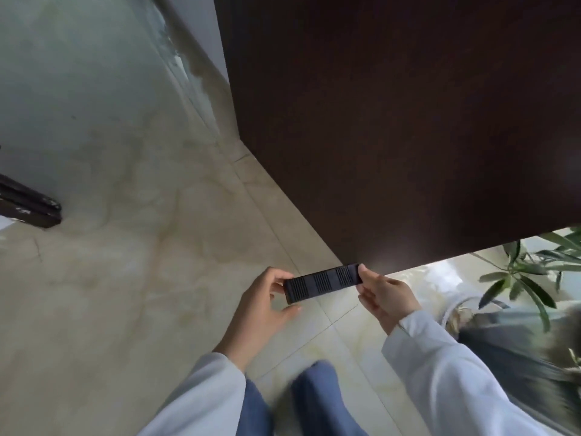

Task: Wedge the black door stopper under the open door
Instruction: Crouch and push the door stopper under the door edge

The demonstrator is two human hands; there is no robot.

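Note:
The black door stopper (323,283) is a long ribbed rubber wedge held level in the air between both hands. My left hand (261,305) pinches its left end. My right hand (385,294) grips its right end with fingertips. The stopper's right end sits just in front of the lower corner of the dark brown open door (393,136), which fills the upper right of the view. The gap under the door is not visible.
Beige marble floor tiles (141,262) spread to the left and below. A dark door frame base (31,206) stands at the left edge. A leafy potted plant (531,272) is at the right, beside the door. My blue-trousered legs (317,398) are below.

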